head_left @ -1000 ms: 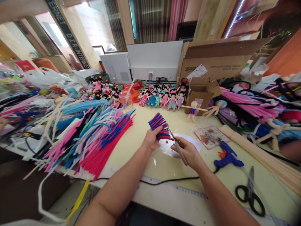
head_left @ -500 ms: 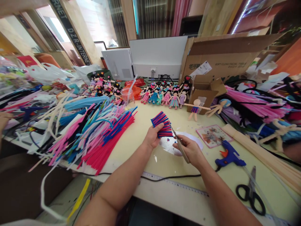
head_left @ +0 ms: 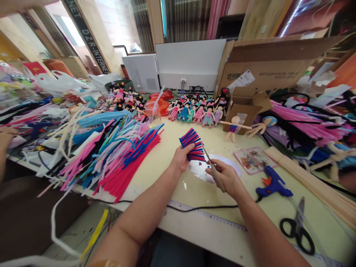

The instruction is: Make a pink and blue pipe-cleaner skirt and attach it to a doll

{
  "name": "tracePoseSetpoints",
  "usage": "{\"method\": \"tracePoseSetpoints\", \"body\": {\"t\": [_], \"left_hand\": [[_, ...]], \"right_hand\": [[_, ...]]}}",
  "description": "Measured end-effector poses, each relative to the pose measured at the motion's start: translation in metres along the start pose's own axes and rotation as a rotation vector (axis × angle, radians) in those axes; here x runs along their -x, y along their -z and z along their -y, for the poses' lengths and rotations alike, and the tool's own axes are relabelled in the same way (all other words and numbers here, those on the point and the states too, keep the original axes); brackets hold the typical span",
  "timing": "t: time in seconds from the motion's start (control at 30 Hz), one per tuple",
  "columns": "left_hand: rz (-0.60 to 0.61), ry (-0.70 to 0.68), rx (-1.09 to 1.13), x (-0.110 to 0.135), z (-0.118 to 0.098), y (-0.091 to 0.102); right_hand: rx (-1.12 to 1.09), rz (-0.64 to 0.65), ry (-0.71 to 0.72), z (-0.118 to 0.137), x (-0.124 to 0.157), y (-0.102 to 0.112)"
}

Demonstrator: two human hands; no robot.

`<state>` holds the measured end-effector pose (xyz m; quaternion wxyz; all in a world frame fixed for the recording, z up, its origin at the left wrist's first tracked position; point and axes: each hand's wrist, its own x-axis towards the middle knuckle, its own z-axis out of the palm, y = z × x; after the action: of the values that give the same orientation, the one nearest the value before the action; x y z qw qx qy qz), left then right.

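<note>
A bundle of short pink and blue stems (head_left: 191, 144) is held just above the far-left edge of a white disc (head_left: 236, 168) that lies flat on the pale yellow table (head_left: 167, 167). The stems lie side by side and fan out from the grip. The upper ones slant up and away from the person, and the lowest ones run nearly level toward the right. The left hand (head_left: 180, 159) pinches the bundle at its near end, thumb on top and fingers curled beneath.

Over the disc, the right hand (head_left: 226, 178) is wrapped round the tan handle of a pair of snips (head_left: 213, 170). Their long axis runs from lower right to upper left, and the tip meets the bundle's right edge. Whether the blades are parted cannot be told.

Right of the disc lies a pink card (head_left: 253, 159), and beyond it a blue glue gun (head_left: 274, 183). Black scissors (head_left: 297, 226) lie nearer the person and well apart from the disc. Behind the disc stands a row of small dolls (head_left: 194, 111). Left of it sprawls a heap of long pipe cleaners (head_left: 119, 155). Another person's hand (head_left: 5, 137) shows far to the left.
</note>
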<state>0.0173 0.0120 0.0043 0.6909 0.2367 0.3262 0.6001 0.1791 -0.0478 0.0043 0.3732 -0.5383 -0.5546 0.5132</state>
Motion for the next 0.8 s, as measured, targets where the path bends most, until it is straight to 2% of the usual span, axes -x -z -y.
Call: {"method": "tracePoseSetpoints", "body": {"t": [0.23, 0.57, 0.8], "left_hand": [[0.034, -0.007, 0.029, 0.0001, -0.0009, -0.0004], [-0.023, -0.034, 0.031, -0.0027, -0.0021, 0.0008], [-0.016, -0.039, 0.023, -0.0009, -0.0027, -0.0009]], "right_hand": [[-0.052, 0.005, -0.040, 0.0016, -0.0007, 0.0000], [-0.030, 0.039, -0.043, -0.0042, -0.0021, 0.0009], [-0.012, 0.046, -0.024, -0.0057, -0.0015, 0.0001]]}}
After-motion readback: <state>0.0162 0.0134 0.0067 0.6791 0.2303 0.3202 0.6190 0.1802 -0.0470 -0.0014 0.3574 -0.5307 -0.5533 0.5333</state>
